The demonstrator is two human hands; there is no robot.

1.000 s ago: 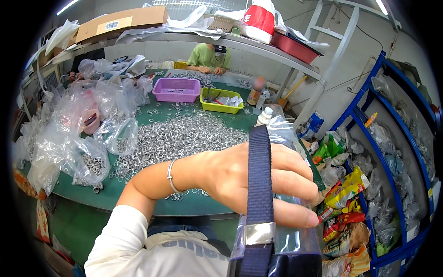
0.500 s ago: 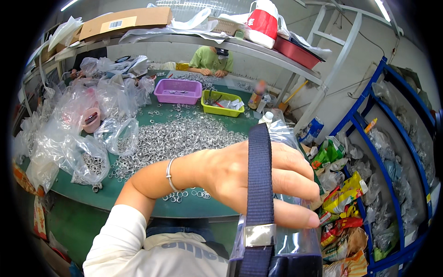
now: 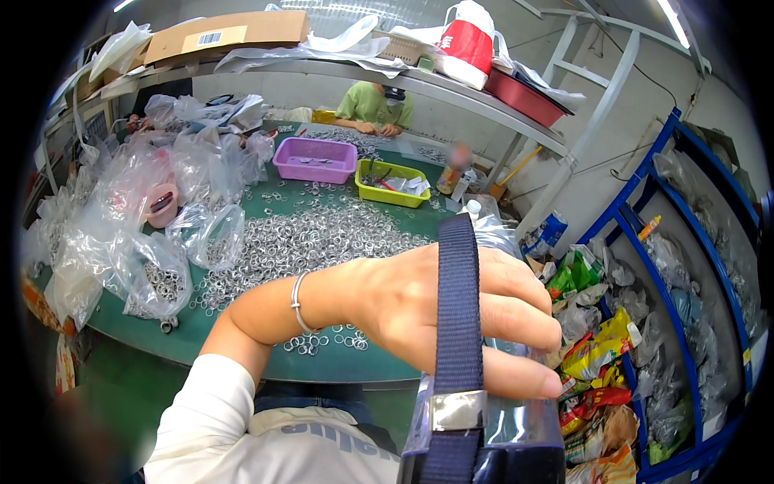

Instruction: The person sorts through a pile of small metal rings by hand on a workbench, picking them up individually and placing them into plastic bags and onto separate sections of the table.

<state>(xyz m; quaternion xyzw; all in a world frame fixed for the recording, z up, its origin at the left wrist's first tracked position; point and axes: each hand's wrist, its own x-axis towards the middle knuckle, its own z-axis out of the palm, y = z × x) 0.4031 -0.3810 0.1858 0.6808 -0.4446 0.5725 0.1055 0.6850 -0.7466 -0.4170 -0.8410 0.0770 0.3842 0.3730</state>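
My left hand (image 3: 451,310) reaches across from the lower left, white sleeve at the shoulder and a thin silver bracelet (image 3: 297,302) on the wrist. Its fingers are wrapped around a clear plastic bottle (image 3: 516,423) held close below the camera. A dark blue strap (image 3: 456,323) with a metal buckle runs down over the hand and the bottle. The bottle's cap end (image 3: 474,211) sticks up past the fingers. My right hand is not in view.
A green table (image 3: 242,355) carries a wide heap of small metal rings (image 3: 298,238), clear plastic bags (image 3: 153,218) at left, a purple tray (image 3: 314,159) and a yellow-green tray (image 3: 393,183). Another person in green (image 3: 372,105) sits at the far side. Blue shelving (image 3: 677,266) with packets stands at right.
The view has shifted slightly; my left hand keeps the same grip on the bottle.
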